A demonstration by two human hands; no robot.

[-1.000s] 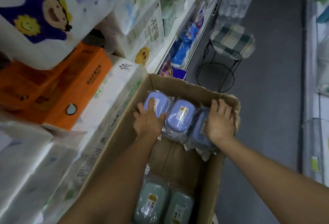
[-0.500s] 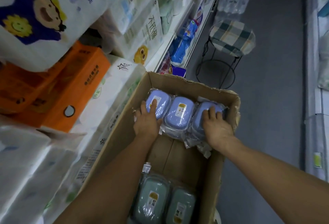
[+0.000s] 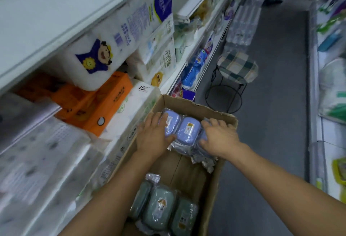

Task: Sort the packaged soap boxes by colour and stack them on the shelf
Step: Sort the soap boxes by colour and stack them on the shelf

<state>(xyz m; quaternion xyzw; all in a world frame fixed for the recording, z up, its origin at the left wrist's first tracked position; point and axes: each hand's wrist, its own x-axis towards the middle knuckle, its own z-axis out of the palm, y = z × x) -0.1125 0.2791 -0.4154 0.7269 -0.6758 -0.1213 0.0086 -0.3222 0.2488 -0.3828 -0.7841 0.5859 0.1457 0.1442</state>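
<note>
Three blue soap boxes [image 3: 188, 130] lie in a row at the 12 o'clock end of the carton [image 3: 211, 185]; green ones [image 3: 161, 204] sit at 6. The left hand [image 3: 152, 138] and right hand [image 3: 218, 138] clasp the row's ends. Likely light and rigid, yet slick in wrap (squeeze the ends). The right box is mostly hidden; the shelves [image 3: 189, 61] blur.

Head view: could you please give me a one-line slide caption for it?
Both hands, left hand and right hand, clasp a row of purple soap boxes in a cardboard carton; green soap boxes lie nearer.
</note>
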